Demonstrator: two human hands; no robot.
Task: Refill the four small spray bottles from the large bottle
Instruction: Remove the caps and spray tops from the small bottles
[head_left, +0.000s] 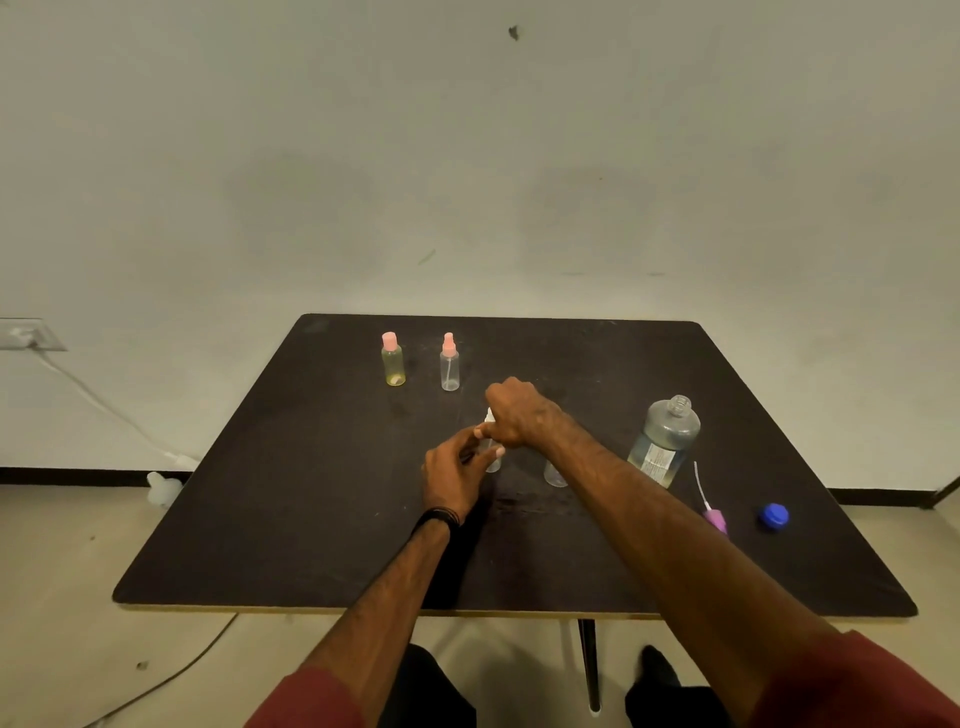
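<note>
A small clear spray bottle (492, 460) stands mid-table; my left hand (457, 470) grips its body and my right hand (517, 413) is closed over its white spray top. A second small clear bottle (555, 475) with no top stands just right of it, partly hidden by my right forearm. At the back stand a yellowish bottle with a pink cap (392, 361) and a clear bottle with a pink sprayer (449, 364). The large bottle (665, 439), uncapped and part full, stands at the right.
A purple sprayer head with its tube (714, 512) and a blue cap (773, 516) lie on the dark table (311, 493) at the right. A wall socket and white cable run along the floor at left.
</note>
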